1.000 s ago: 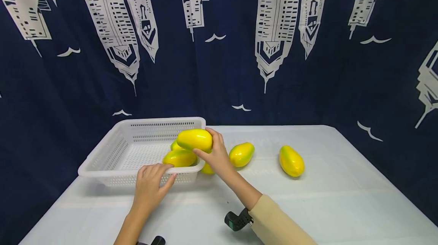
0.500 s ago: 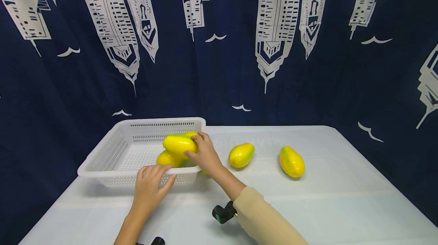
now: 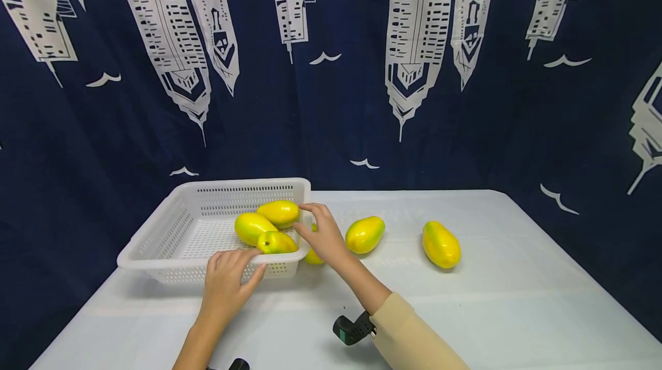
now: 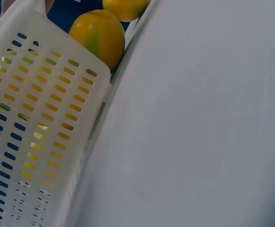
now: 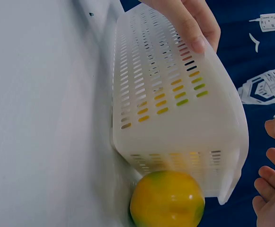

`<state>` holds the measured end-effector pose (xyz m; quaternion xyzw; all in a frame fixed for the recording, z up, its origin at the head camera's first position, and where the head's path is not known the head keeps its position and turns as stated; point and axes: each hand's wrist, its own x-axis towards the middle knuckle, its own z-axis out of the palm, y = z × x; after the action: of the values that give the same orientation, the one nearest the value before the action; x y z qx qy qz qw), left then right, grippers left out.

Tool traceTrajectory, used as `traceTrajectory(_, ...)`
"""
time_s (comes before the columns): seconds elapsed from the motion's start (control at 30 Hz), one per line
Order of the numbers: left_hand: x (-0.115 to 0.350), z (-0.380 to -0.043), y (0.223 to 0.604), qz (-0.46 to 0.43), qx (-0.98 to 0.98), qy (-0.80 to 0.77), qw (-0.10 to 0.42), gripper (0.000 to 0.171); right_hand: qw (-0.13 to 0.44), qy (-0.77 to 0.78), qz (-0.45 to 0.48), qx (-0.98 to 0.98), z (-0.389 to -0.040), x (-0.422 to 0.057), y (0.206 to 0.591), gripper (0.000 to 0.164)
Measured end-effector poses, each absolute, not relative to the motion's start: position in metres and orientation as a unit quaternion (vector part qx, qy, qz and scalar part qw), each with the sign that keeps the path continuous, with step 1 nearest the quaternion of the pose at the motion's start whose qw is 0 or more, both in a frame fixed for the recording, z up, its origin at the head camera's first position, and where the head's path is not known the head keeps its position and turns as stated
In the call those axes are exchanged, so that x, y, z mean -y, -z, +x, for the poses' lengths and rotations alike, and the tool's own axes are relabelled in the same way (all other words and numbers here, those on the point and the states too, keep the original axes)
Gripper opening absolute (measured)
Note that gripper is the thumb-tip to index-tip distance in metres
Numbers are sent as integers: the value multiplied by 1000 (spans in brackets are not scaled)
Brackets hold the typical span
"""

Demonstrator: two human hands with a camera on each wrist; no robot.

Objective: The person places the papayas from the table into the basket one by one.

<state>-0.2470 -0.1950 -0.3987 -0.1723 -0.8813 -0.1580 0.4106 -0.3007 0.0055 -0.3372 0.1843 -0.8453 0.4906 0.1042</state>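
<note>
A white perforated plastic basket (image 3: pixel 170 263) holds three yellow-green mangoes: one at the back (image 3: pixel 279 212), one toward the left, and one against the near wall. My left hand (image 3: pixel 227 281) grips the near rim, its fingers over the edge and its thumb (image 5: pixel 191 35) on the outer wall in the right wrist view. Just over the basket's right rim hovers my right hand (image 3: pixel 327 238), fingers apart and holding nothing. Below it, partly hidden, a mango (image 5: pixel 168 201) lies outside against the basket's end wall.
Two more mangoes lie on the white table (image 3: pixel 496 301), one near the middle (image 3: pixel 365 234) and another farther right (image 3: pixel 441 245). A dark blue curtain (image 3: pixel 341 111) with white building prints hangs behind the table. Black wrist devices (image 3: pixel 354 330) sit on both forearms.
My right hand carried a mango leftward into the basket, let go of it and drew back to the right rim. The mangoes inside have shifted. The left hand stayed on the rim.
</note>
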Motion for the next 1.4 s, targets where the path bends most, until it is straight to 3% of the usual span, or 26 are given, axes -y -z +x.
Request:
traceTrajectory(0.27, 195, -245, 398, -172, 879, 171, 411, 29, 129, -509, 154, 837, -295, -23, 347, 40)
traceTrajectory(0.9, 197, -247, 398, -174, 879, 164, 411, 30, 130, -520, 106, 837, -285, -64, 364, 42)
traceTrajectory(1.4, 196, -247, 398, -176, 877, 166, 416, 30, 139, -467, 111, 866, -275, -103, 367, 42)
